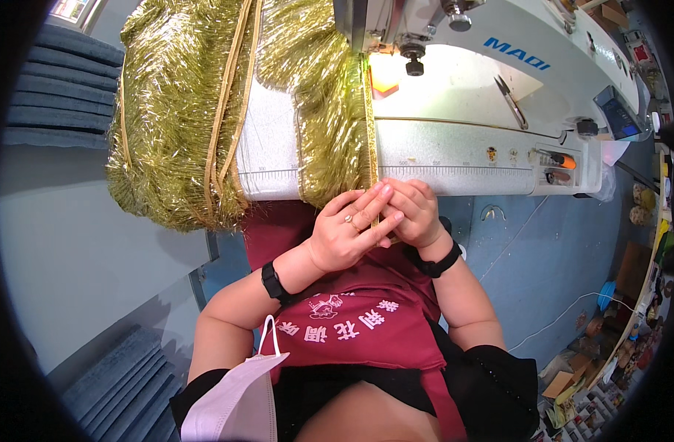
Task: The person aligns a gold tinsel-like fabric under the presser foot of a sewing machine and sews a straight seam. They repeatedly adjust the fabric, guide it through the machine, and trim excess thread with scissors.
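Shiny gold tinsel fringe (326, 125) lies over the front of a white sewing machine (587, 51), its narrow gold band (373, 140) running from the needle area toward me. At the bed's front edge my left hand (355, 228) and my right hand (414, 214) meet over the near end of that band. Their fingertips are pressed together around it, with the left fingers partly overlapping the right. The end of the band is mostly hidden under my fingers. A larger heap of the same fringe (171, 96) spreads to the left, edged with gold bands.
Metal tweezers (511, 103) lie on the machine bed, and an orange-handled tool (561, 159) sits in a recess at its right end. Folded blue-grey fabric pieces (64, 88) are stacked at the left. A white face mask (237, 401) hangs below my left forearm.
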Demonstrator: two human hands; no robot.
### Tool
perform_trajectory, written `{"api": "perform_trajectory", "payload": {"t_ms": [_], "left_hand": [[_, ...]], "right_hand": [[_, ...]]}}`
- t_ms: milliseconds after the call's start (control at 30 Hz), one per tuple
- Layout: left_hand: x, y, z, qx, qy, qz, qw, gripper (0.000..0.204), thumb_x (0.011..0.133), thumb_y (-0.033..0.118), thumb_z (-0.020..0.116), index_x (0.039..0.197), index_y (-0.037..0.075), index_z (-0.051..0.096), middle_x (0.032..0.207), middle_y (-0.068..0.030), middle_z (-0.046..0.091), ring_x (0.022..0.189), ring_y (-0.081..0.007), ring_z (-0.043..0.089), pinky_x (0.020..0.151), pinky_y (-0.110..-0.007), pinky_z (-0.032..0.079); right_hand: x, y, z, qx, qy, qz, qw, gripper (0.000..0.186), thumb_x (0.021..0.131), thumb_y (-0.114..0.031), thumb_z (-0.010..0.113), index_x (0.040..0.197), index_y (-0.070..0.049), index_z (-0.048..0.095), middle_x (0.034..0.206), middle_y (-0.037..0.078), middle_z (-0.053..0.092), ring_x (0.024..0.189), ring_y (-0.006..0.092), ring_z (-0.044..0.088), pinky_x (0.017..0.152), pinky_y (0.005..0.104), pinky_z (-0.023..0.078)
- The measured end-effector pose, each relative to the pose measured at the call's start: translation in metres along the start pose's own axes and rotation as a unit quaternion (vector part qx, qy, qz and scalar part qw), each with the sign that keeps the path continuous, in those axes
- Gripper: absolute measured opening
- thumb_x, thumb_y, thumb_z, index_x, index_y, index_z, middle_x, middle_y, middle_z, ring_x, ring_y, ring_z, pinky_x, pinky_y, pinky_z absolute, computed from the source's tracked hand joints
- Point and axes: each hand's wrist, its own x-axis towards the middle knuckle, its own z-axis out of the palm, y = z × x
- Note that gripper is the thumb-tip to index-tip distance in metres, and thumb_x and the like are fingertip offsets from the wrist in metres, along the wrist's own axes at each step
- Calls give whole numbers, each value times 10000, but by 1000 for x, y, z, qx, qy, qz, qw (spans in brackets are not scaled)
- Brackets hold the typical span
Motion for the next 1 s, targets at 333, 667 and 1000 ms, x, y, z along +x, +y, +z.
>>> {"api": "perform_trajectory", "payload": {"t_ms": [333, 667, 1000], "left_hand": [[2, -2, -1, -10, 2, 0, 1000, 442, 922, 336, 687, 1303, 113, 707, 1432, -215, 618, 1277, -333, 644, 1030, -431, 498], [2, -2, -1, -10, 3, 1, 1000, 453, 925, 343, 686, 1316, 114, 698, 1440, -215, 612, 1285, -334, 640, 1029, -429, 495], [1, -3, -1, -9, 2, 3, 1000, 465, 929, 357, 675, 1328, 118, 691, 1451, -217, 603, 1295, -333, 634, 1025, -424, 493]], "right_hand": [[2, 1, -2, -12, -10, 0, 1000, 246, 924, -232, 613, 1067, -64, 723, 1164, 47, 715, 1155, 202, 680, 994, 381, 465], [3, 0, -2, -13, -16, 1, 1000, 246, 918, -222, 611, 1070, -73, 734, 1168, 37, 712, 1162, 195, 677, 994, 379, 465], [2, 1, -2, -14, -18, -2, 1000, 249, 913, -215, 614, 1077, -69, 730, 1169, 36, 711, 1159, 199, 678, 1011, 383, 460]]}}
